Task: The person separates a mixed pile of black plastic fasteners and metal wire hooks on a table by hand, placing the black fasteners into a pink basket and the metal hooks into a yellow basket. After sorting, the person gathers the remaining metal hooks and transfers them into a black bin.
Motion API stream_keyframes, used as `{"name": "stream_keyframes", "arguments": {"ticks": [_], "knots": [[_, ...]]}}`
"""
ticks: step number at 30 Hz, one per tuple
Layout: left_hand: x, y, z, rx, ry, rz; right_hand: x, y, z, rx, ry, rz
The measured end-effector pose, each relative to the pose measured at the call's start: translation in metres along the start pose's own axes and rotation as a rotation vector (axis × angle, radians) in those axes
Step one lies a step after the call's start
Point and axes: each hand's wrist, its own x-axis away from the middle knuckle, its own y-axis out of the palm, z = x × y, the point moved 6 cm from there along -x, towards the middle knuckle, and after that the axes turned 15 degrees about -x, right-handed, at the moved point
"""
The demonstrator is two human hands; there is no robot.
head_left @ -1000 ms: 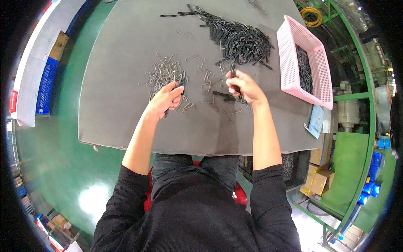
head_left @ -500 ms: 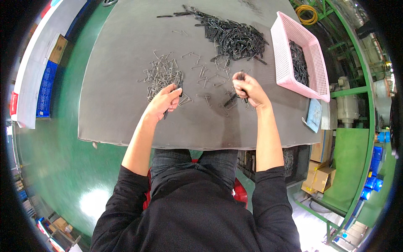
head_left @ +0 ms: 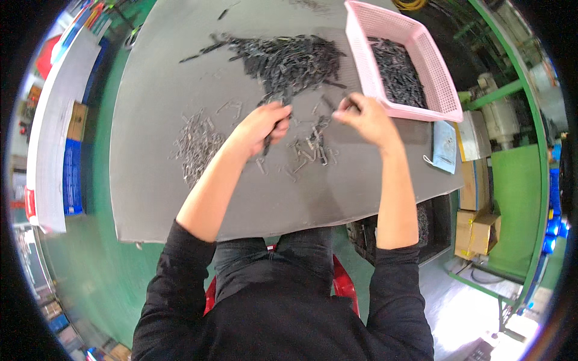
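Note:
My left hand (head_left: 256,127) is closed around slim black pieces (head_left: 267,144), whose ends stick out above and below the fingers. Farther right, my right hand (head_left: 372,123) is pinched over the table, blurred by motion, with a slim dark piece (head_left: 355,103) at its fingers. Just beyond both hands spreads a heap of slim black pieces (head_left: 295,60). Bent silver wire clips (head_left: 195,144) lie in a loose pile left of my left hand. Between the hands, more wire clips (head_left: 308,150) are scattered, with some dark pieces among them.
A pink perforated basket (head_left: 438,78) holding many black pieces (head_left: 397,72) stands at the far right of the grey table (head_left: 156,210). A light blue face mask (head_left: 444,147) lies at the right edge. Beyond that edge are cardboard boxes (head_left: 475,231) and a green frame (head_left: 512,210).
The view has shifted and turned, so the heap and basket sit farther left in it. Both hands have moved farther over the table toward the black heap, my left hand leaving the wire pile's side.

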Motion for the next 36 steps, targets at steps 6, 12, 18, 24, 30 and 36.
{"name": "stream_keyframes", "arguments": {"ticks": [6,12,18,24,30,36], "knots": [[-0.134,0.112,0.143,0.069,0.119,-0.239,-0.062,-0.146,0.013,0.29,0.051,0.368],[-0.119,0.11,0.193,-0.945,0.767,0.577,-0.021,-0.171,-0.018,0.66,-0.376,0.804],[0.004,0.103,-0.001,-1.237,0.922,0.137,0.01,-0.004,0.016,0.231,-0.131,0.39],[0.058,0.017,-0.049,-1.402,0.742,0.415,-0.016,0.071,0.07,0.434,0.275,0.25],[0.086,-0.045,-0.048,-1.451,0.579,0.791,-0.033,0.083,0.084,0.216,0.381,0.062],[0.063,-0.028,-0.055,-1.52,0.577,0.589,-0.005,0.105,0.03,0.362,-0.065,-0.216]]}}
